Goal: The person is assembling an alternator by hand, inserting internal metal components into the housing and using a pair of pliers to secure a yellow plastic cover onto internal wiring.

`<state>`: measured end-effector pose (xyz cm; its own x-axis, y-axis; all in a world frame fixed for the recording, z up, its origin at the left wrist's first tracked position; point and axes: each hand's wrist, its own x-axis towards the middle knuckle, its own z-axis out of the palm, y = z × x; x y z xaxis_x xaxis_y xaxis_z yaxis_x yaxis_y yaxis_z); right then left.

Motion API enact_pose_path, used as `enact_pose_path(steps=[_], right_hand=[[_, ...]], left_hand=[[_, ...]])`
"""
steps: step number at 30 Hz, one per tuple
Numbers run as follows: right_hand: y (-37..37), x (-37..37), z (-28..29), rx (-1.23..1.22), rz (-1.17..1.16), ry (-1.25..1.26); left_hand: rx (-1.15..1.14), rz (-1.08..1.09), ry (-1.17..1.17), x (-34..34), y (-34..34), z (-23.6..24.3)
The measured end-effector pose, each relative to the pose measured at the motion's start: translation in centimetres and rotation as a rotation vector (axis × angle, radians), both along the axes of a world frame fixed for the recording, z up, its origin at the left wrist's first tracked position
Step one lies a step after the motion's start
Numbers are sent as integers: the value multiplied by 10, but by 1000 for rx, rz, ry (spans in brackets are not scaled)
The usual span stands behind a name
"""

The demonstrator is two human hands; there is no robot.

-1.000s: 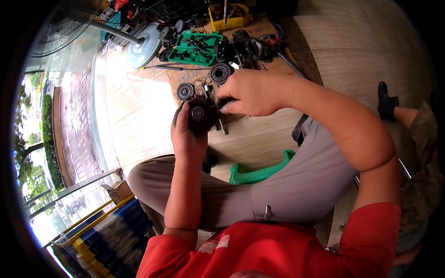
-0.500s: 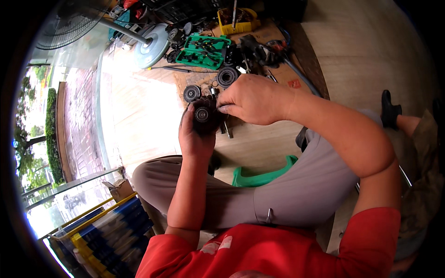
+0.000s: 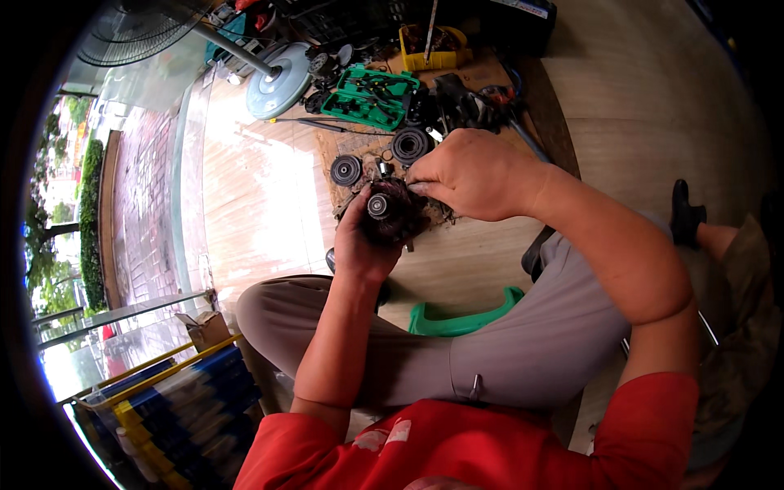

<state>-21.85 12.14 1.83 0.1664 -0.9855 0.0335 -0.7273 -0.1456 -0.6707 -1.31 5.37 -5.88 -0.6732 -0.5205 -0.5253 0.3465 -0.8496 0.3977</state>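
Observation:
My left hand (image 3: 363,249) grips a dark, grimy round mechanical part (image 3: 392,224) with a metal hub at its centre. My right hand (image 3: 482,175) is just right of it, thumb and fingertips closed together; whatever they hold is too small or hidden to make out. On the cardboard (image 3: 327,151) beyond my hands lie a black pulley (image 3: 345,170), a larger black ring-shaped part (image 3: 410,145) and a small silver cylinder (image 3: 384,168).
A green tool case (image 3: 367,94), yellow bin (image 3: 433,60), dark gloves (image 3: 457,102) and fan base (image 3: 278,86) stand beyond. A green stool (image 3: 441,325) is between my legs. Stacked bins (image 3: 184,408) are left, another person's leg (image 3: 719,241) right.
The part in my left hand has tilted, so its hub looks different. My closed right fingertips have shifted slightly up beside it. The whole view has shifted a little.

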Motion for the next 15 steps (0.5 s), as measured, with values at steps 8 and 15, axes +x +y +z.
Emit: enact_pose_path(steps=[8,15], right_hand=[[-2,-3,-2,0,-25,26],[5,9,-6,-207,92,166]], left_hand=[[52,-60,-16,-7,4,-2],[123,-125,51,-4,11,-12]])
